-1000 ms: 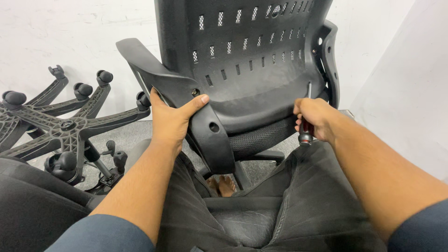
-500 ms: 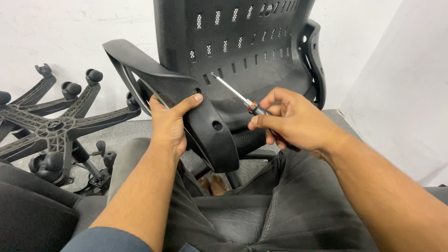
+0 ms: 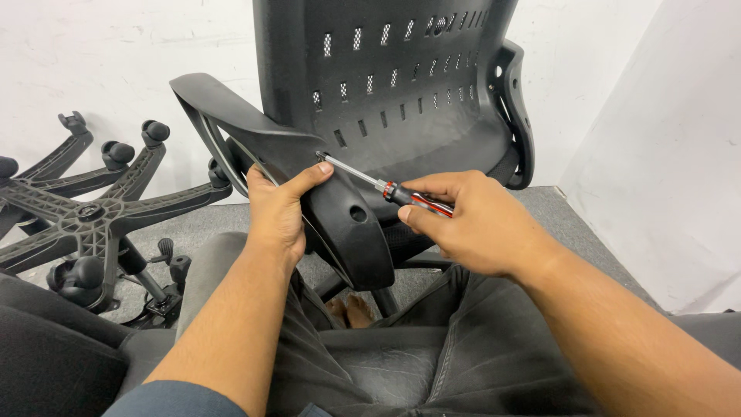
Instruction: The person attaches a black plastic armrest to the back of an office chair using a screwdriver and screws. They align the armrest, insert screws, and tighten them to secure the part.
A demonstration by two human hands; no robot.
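In the near foreground, the person's lap in dark grey trousers (image 3: pixel 401 371) fills the bottom of the view, with both forearms reaching forward over it. Just beyond the knees, the left hand (image 3: pixel 279 210) is wrapped around the edge of a black plastic armrest (image 3: pixel 309 185), thumb stretched along its top and the fingers curled behind it. The right hand (image 3: pixel 471 224) is pinched around the red and black handle of a screwdriver (image 3: pixel 386 188), fingertips closed on the grip. The metal shaft slants up and to the left, and its tip rests at the top of the armrest bracket, right by the left thumb. A round hole shows in the bracket just below the shaft. The armrest is joined to a black chair back (image 3: pixel 401 85) with rows of small slots, which stands upright in front of the person, its second armrest (image 3: pixel 517 116) on the far right side. Bare toes show on the grey carpet (image 3: pixel 563 224) beneath the chair part. To the left, a black five-legged chair base (image 3: pixel 85 216) with casters lies on the floor against the white wall (image 3: pixel 100 54)
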